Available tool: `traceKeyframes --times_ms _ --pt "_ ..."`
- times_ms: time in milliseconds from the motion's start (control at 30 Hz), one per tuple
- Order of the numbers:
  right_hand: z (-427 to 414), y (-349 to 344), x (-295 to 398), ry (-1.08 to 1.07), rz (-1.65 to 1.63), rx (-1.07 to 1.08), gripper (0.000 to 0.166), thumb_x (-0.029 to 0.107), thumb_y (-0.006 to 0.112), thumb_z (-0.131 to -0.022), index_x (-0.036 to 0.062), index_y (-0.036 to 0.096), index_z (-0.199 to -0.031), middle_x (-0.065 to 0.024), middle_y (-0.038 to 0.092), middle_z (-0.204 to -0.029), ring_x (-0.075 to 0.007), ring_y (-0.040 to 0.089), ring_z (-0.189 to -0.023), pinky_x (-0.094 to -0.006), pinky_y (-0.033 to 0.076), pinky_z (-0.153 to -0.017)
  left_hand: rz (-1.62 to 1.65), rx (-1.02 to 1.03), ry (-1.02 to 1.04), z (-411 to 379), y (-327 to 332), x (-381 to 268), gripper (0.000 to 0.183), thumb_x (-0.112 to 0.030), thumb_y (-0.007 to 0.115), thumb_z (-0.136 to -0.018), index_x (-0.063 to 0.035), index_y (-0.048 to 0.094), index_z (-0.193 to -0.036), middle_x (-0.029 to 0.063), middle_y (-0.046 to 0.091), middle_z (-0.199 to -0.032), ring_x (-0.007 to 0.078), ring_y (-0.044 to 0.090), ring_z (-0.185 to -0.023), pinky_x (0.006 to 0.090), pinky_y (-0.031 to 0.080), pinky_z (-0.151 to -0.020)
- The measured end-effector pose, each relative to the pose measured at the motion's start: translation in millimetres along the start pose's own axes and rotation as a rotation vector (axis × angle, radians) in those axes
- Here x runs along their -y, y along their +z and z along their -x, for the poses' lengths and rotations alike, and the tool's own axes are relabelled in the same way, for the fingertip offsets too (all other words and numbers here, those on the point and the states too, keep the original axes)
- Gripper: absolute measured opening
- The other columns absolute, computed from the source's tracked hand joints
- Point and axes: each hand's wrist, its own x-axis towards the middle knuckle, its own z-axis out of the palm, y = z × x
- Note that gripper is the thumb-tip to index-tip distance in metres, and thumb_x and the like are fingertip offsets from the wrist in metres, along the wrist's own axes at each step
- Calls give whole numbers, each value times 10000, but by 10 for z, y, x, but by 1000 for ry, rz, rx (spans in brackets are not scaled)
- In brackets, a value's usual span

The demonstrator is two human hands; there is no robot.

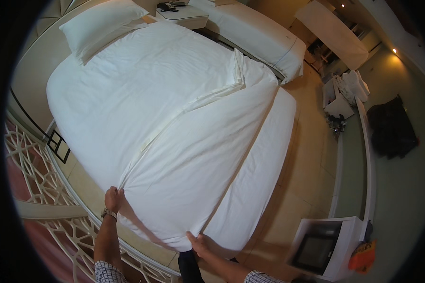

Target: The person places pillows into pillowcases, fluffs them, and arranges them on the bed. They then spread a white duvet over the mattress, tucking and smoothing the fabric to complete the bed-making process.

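Observation:
A white duvet (pixel 191 148) lies folded and creased over the lower half of a bed, with its hemmed edge running diagonally across the mattress. My left hand (pixel 113 198) grips one corner of it at the bed's near side; a metal-band watch is on that wrist. Farther right, my right hand (pixel 197 243) pinches another corner of the duvet. The cloth is pulled taut between and beyond both hands. Under it, the white sheet (pixel 102 102) covers the mattress, which also shows bare of duvet along the foot (pixel 258 169).
A white pillow (pixel 99 30) rests at the headboard. Beyond the bed stand a nightstand (pixel 184 18) with a telephone and a second bed (pixel 255 32). A lattice screen (pixel 53 212) runs close on my left. At right are a white cabinet (pixel 322 247) and a box with linens (pixel 336 95).

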Motion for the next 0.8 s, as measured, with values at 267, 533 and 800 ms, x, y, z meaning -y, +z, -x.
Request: traceKeyframes --times_ms 267,533,800 --pt "492 -1202 -436 170 553 775 387 431 616 -969 60 649 -1075 7 624 -782 -97 571 -646 -272 473 -597 470 -333 -555 1209 827 -263 518 -289 560 -998 117 477 -1308 322 574 -1252 426 562 -1162 444 427 -1017" --pt "-429 -3520 -1251 -148 70 365 340 363 690 -935 77 659 -1116 7 650 -824 -96 606 -661 -277 520 -580 911 -136 -1189 3378 1993 -2074 731 -615 340 -1023 10 538 -1348 188 634 -1221 317 639 -1043 467 544 -777" --pt "-293 -7181 401 89 -393 -40 290 244 648 -968 15 607 -1141 -78 676 -901 -134 639 -690 -276 538 -572 563 876 -841 4233 2251 -4382 483 -419 630 -939 -57 627 -1258 137 722 -959 306 708 -751 432 568 -624"
